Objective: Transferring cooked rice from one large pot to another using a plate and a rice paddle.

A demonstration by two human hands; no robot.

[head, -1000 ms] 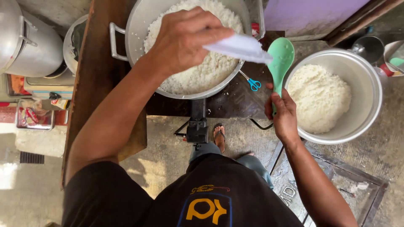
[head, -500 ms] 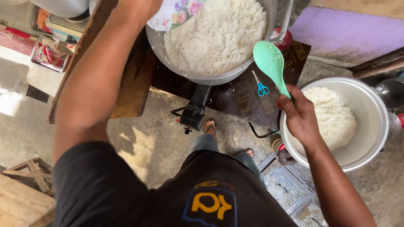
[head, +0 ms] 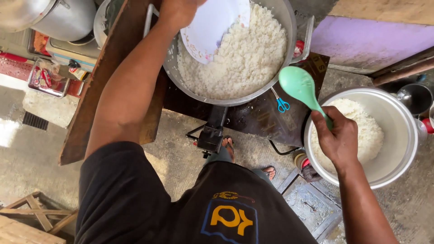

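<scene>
since half a second ago the view widens and tips back, so more of the big rice pan and the left forearm comes in, and the green spoon now tilts further out over the dark table. nearest the camera, a black shirt (head: 190, 212) with a yellow and blue print fills the bottom, and sandalled toes (head: 228, 145) peek out below on the concrete floor (head: 36, 153). right hand (head: 337, 138) is curled tight round the handle of the green plastic spoon (head: 298, 86), fist closed, spoon bowl raised and pointing up-left, clear of any rice. that hand hovers over the near rim of the round metal pot (head: 398, 149) on the right, which holds a mound of white rice (head: 366, 129). between the two vessels, small blue-handled scissors (head: 281, 103) lie on the dark tabletop (head: 257, 119), just beside the big pan's edge. a black bracket-like fitting (head: 212, 133) hangs under the table's near edge. further out, the left arm stretches up along a wooden board (head: 113, 68). left hand (head: 181, 11) is mostly cut off at the top edge; it grips a white plate (head: 212, 25), though i cannot tell how the fingers sit. the plate is tilted, its lower edge dug into the rice in the large metal pan (head: 280, 68), which is heaped with white cooked rice (head: 244, 63). far left, another metal pot (head: 40, 18) and a tray of packets (head: 47, 77); far right, a purple wall (head: 366, 40).
</scene>
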